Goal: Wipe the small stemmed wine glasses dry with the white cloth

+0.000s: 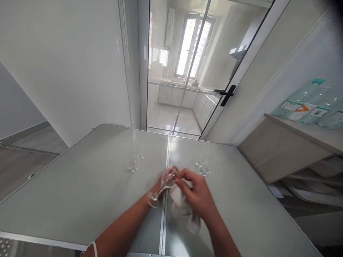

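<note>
In front of me, a clear stemmed wine glass [168, 176] is tilted, its foot toward the lower left and its bowl toward the upper right. My left hand [158, 185] is closed around the bowl from behind, with most of its fingers hidden by the glass and my other hand. A white cloth [180, 201] hangs from my right hand [197, 191], whose fingers pinch it against the bowl near the rim. The lower end of the cloth is blurred.
Clear stemmed glasses [133, 167] stand on the grey table [80, 192] to the left, and more stemmed glasses [202, 167] to the right. A metal seam [162, 228] divides the tabletop. Plastic bottles [308, 103] rest on a shelf at right. A glass door [182, 71] is beyond.
</note>
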`<state>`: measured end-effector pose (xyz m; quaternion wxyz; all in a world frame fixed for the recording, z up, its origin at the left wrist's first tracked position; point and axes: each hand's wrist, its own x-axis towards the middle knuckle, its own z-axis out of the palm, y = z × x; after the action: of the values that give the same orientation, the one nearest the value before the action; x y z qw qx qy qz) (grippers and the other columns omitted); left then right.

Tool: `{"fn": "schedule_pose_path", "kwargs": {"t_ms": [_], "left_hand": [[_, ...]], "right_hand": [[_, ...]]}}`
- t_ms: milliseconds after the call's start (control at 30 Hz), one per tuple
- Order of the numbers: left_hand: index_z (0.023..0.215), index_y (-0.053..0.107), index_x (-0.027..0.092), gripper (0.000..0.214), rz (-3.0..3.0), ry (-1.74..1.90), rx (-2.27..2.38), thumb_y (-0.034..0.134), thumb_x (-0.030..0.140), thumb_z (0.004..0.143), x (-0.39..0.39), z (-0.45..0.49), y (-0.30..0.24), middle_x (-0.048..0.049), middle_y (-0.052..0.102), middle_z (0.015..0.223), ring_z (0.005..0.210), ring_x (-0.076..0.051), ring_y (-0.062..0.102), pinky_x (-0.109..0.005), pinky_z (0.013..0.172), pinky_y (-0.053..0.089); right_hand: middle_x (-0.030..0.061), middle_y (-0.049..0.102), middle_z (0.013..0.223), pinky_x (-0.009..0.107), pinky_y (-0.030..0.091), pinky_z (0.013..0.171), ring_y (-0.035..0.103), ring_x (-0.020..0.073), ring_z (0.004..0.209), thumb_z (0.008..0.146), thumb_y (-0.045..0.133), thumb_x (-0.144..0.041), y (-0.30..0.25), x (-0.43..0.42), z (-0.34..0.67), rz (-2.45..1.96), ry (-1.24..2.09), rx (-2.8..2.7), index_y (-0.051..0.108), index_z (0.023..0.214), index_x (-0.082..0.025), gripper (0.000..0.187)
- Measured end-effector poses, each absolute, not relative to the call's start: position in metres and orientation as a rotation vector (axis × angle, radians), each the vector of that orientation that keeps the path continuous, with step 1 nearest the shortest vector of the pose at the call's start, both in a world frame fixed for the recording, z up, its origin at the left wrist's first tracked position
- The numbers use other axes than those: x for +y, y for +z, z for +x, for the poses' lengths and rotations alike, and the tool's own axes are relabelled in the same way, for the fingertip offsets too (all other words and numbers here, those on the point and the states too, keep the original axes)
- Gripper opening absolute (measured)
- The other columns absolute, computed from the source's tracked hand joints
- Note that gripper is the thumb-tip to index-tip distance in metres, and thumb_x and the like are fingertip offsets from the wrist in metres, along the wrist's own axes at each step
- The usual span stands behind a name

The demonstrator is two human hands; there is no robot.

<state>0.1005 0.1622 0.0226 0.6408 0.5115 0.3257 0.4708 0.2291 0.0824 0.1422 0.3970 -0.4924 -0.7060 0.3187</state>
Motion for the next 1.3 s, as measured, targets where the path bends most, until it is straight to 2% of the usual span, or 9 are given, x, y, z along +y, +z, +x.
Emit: {"fn": "schedule_pose_path", "kwargs": {"t_ms": [100, 300, 400, 500, 600, 700, 967, 1233, 1300], "left_hand": [[0.07, 0.054, 0.018, 0.074, 1.097, 0.928, 0.575, 0.038, 0.09, 0.079, 0.162, 0.098, 0.024, -0.0019, 0.054, 0.056, 0.049, -0.014, 0.052, -0.03, 0.051, 0.046], [0.095, 0.054, 0.018, 0.055, 1.153, 0.619, 0.296, 0.084, 0.056, 0.071, 0.148, 0.102, 0.021, 0.0, 0.063, 0.066, 0.051, -0.013, 0.06, -0.026, 0.056, 0.051], [0.094, 0.056, 0.017, 0.047, 1.087, 0.863, 0.432, 0.08, 0.054, 0.077, 0.147, 0.108, 0.017, 0.0012, 0.062, 0.075, 0.044, -0.004, 0.043, -0.02, 0.048, 0.044], [0.109, 0.062, 0.017, 0.057, 1.113, 0.89, 0.484, 0.081, 0.057, 0.074, 0.147, 0.108, 0.017, -0.0053, 0.068, 0.097, 0.048, -0.003, 0.043, -0.019, 0.046, 0.042], [0.111, 0.068, 0.014, 0.062, 1.196, 0.743, 0.459, 0.087, 0.054, 0.067, 0.144, 0.106, 0.021, -0.0062, 0.068, 0.088, 0.053, -0.008, 0.051, -0.02, 0.047, 0.041], [0.087, 0.072, 0.011, 0.045, 1.223, 0.759, 0.5, 0.088, 0.048, 0.068, 0.141, 0.105, 0.026, -0.0019, 0.06, 0.068, 0.053, -0.009, 0.049, -0.02, 0.048, 0.038], [0.081, 0.068, 0.013, 0.041, 0.963, 1.068, 0.671, 0.084, 0.049, 0.072, 0.144, 0.102, 0.035, 0.0028, 0.055, 0.059, 0.049, -0.007, 0.045, -0.018, 0.045, 0.033], [0.083, 0.068, 0.014, 0.04, 0.997, 1.07, 0.795, 0.081, 0.051, 0.074, 0.157, 0.1, 0.027, 0.0087, 0.045, 0.048, 0.036, -0.003, 0.027, -0.018, 0.038, 0.028], [0.087, 0.066, 0.014, 0.039, 1.05, 1.071, 0.798, 0.076, 0.052, 0.08, 0.16, 0.1, 0.023, 0.0055, 0.055, 0.059, 0.037, -0.002, 0.03, -0.019, 0.039, 0.033]], "right_hand": [[-0.0015, 0.063, 0.073, 0.025, 0.041, 0.066, 0.055, 0.0154, 0.069, 0.09, 0.062, -0.036, 0.137, 0.087, 0.265, -1.4, 0.801, -1.691, 0.062, 0.076, -0.02, 0.021], [-0.0012, 0.061, 0.076, 0.026, 0.043, 0.067, 0.054, 0.0157, 0.069, 0.087, 0.066, -0.04, 0.117, 0.098, 0.28, -1.464, 0.859, -1.507, 0.071, 0.099, -0.021, 0.024], [0.0012, 0.064, 0.092, 0.026, 0.049, 0.07, 0.06, 0.0174, 0.077, 0.079, 0.078, -0.042, 0.114, 0.093, 0.276, -1.358, 1.033, -1.155, 0.058, 0.138, -0.025, 0.065], [0.0004, 0.062, 0.097, 0.026, 0.052, 0.068, 0.06, 0.0164, 0.078, 0.075, 0.083, -0.037, 0.107, 0.087, 0.274, -1.132, 1.23, -0.909, 0.047, 0.147, -0.03, 0.081], [0.0, 0.06, 0.107, 0.026, 0.054, 0.068, 0.06, 0.0141, 0.077, 0.073, 0.085, -0.032, 0.098, 0.087, 0.273, -1.024, 1.27, -0.752, 0.053, 0.142, -0.035, 0.076], [-0.0005, 0.06, 0.113, 0.026, 0.055, 0.07, 0.062, 0.013, 0.078, 0.071, 0.087, -0.03, 0.09, 0.09, 0.275, -0.999, 1.27, -0.67, 0.056, 0.138, -0.037, 0.074], [0.0087, 0.074, 0.095, 0.033, 0.054, 0.075, 0.07, 0.0228, 0.082, 0.078, 0.081, -0.044, 0.081, 0.074, 0.277, -1.026, 1.746, -0.723, 0.071, 0.11, -0.016, 0.043], [0.004, 0.073, 0.081, 0.033, 0.051, 0.061, 0.064, 0.0233, 0.07, 0.067, 0.067, -0.025, 0.066, 0.065, 0.296, -1.116, 1.429, -0.608, 0.071, 0.08, -0.022, 0.014], [0.0033, 0.073, 0.084, 0.034, 0.052, 0.064, 0.064, 0.0241, 0.074, 0.069, 0.066, -0.026, 0.068, 0.059, 0.303, -1.119, 1.342, -0.601, 0.07, 0.081, -0.024, 0.013]]}}
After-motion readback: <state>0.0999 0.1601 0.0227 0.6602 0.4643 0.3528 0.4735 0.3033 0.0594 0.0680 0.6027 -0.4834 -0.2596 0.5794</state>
